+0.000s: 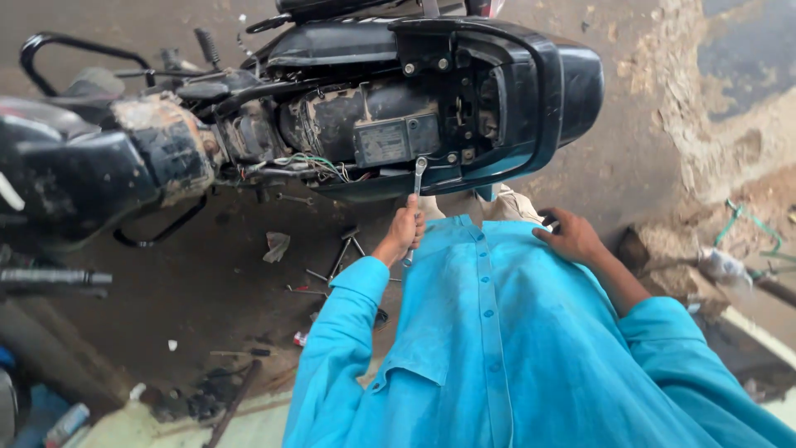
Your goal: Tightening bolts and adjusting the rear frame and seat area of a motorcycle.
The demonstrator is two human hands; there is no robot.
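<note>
At the upper left of the frame the black motorcycle [332, 108] stretches across the top, its seat off and its dusty frame, wiring and a grey box-like unit [396, 139] laid bare. Below that, in the left and lower-left part of the picture, the concrete floor [207, 282] is littered with small tools [332, 265], a scrap of rag [276, 245] and a rusty bar [235, 402].

Moving toward the centre, the person's left hand [404, 232] is closed round the lower shank of a spanner [414, 199], which stands nearly upright; its open head sits at the lower edge of the bike's tail frame, just under the grey unit. The spanner looks like plain steel: stiff, fairly light for one hand, and likely a little slick if greasy, so I would judge the best hold to be low on the shank, as it is gripped here, for leverage.

Filling the lower centre is the person's bright blue shirt [497, 348].

To the right of centre the right hand [570, 236] lies flat with fingers loosely spread on the shirt at the person's own thigh, holding nothing, well apart from the left hand. At the far right, broken plaster, rubble and a bit of green cord [750, 222] lie by the wall.
</note>
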